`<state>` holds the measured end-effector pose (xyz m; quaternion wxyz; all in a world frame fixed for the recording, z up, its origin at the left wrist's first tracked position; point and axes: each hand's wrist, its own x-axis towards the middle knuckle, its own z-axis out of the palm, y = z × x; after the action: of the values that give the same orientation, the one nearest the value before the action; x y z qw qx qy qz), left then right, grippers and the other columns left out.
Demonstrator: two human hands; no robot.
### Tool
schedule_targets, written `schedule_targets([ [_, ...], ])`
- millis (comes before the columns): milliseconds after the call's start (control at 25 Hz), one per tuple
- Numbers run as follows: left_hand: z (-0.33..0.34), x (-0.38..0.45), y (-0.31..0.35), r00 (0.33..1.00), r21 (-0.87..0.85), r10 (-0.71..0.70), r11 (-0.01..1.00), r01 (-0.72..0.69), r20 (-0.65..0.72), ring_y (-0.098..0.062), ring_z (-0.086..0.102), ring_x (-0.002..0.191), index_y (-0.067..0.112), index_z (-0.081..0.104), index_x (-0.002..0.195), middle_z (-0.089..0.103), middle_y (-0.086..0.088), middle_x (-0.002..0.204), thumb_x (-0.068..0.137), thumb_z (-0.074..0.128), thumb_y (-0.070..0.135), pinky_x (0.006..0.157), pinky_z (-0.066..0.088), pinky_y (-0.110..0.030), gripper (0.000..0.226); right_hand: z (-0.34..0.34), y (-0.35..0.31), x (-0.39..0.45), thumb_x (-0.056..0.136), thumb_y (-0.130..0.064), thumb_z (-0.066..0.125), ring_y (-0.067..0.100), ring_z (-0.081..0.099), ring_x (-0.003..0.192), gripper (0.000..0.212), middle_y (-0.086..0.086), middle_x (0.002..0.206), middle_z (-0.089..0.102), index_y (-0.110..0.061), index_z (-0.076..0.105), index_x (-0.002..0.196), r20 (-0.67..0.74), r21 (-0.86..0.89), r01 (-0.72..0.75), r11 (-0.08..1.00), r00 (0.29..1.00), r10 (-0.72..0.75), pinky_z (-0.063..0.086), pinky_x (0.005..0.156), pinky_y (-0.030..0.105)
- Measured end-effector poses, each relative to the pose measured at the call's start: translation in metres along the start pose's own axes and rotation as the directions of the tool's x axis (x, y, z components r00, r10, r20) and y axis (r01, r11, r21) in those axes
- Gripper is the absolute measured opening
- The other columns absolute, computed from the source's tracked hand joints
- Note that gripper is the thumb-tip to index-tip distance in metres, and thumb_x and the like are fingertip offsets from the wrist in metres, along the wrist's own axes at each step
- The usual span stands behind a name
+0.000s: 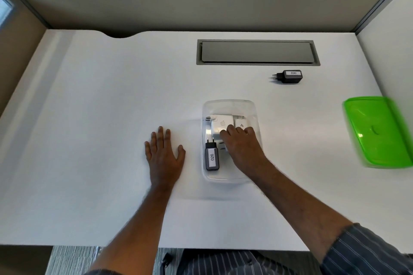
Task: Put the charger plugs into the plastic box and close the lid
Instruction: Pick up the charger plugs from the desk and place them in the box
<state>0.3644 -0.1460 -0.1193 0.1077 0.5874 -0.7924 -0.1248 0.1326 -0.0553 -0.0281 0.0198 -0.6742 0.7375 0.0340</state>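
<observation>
The box (230,105) sits mid-desk, long axis running away from the person, with three chargers in it. The right hand (242,145) is curled over the white ones (220,124); can't tell if it's gripping. I'd nudge them snug toward the far end so the lid (377,134) seats flat. Black charger (211,156) points prongs away. Another (288,76) waits outside, prongs left. Left hand (164,152) lies flat and open on the desk (100,118)

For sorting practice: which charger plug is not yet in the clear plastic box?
The black charger plug labelled 002, lying alone on the white desk; the others are boxed.
</observation>
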Motion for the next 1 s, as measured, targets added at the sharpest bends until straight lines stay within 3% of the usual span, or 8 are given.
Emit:
schedule_targets([
  [240, 0.002, 0.0, -0.002, 1.0, 0.0, 0.001, 1.0, -0.001, 0.002, -0.028, 0.017, 0.159, 0.018, 0.029, 0.158, 0.023, -0.005, 0.17, 0.096, 0.043, 0.044, 0.129, 0.011, -0.052, 0.069, -0.004, 0.003, 0.0, 0.068, -0.006, 0.075, 0.027, 0.061, 0.088, 0.042, 0.002, 0.1, 0.06, -0.019, 0.058, 0.104, -0.001, 0.024, -0.035, 0.999, 0.999, 0.035, 0.042, 0.079, 0.041],
  [400, 0.001, 0.0, -0.001, 1.0, -0.007, -0.005, 1.0, 0.005, 0.013, -0.028, 0.017, 0.159, 0.018, 0.028, 0.159, 0.023, -0.005, 0.171, 0.096, 0.043, 0.045, 0.129, 0.011, -0.052, 0.07, -0.026, 0.024, 0.005, 0.075, -0.026, 0.074, 0.023, 0.059, 0.095, 0.034, -0.004, 0.103, 0.059, -0.025, 0.058, 0.106, -0.125, 0.253, -0.084, 0.964, 0.985, 0.118, 0.042, 0.082, 0.041],
  [600, 0.0, 0.0, 0.0, 1.0, -0.011, -0.003, 1.0, 0.003, 0.02, -0.029, 0.017, 0.158, 0.017, 0.029, 0.159, 0.023, -0.006, 0.17, 0.096, 0.041, 0.045, 0.129, 0.011, -0.052, 0.07, -0.047, 0.087, 0.024, 0.084, -0.028, 0.07, 0.023, 0.057, 0.095, 0.024, -0.004, 0.099, 0.059, -0.023, 0.058, 0.104, -0.275, 0.445, -0.15, 0.883, 0.915, 0.294, 0.039, 0.084, 0.04],
  [760, -0.002, 0.0, 0.002, 1.0, -0.01, -0.006, 1.0, 0.006, 0.023, -0.029, 0.017, 0.158, 0.017, 0.029, 0.159, 0.024, -0.006, 0.17, 0.096, 0.041, 0.045, 0.129, 0.011, -0.053, 0.07, -0.032, 0.145, 0.046, 0.084, -0.023, 0.073, 0.03, 0.056, 0.104, 0.027, 0.005, 0.105, 0.06, -0.015, 0.059, 0.106, -0.182, 0.469, -0.282, 0.837, 0.897, 0.404, 0.039, 0.088, 0.043],
  [1000, -0.003, 0.001, 0.003, 1.0, -0.007, -0.011, 1.0, 0.011, 0.028, -0.028, 0.016, 0.159, 0.017, 0.028, 0.159, 0.022, -0.005, 0.171, 0.096, 0.04, 0.045, 0.129, 0.011, -0.052, 0.07, -0.003, 0.207, 0.073, 0.082, -0.025, 0.075, 0.041, 0.049, 0.122, 0.054, 0.019, 0.13, 0.052, -0.006, 0.053, 0.128, -0.012, 0.256, -0.443, 0.859, 0.887, 0.461, 0.044, 0.095, 0.053],
])
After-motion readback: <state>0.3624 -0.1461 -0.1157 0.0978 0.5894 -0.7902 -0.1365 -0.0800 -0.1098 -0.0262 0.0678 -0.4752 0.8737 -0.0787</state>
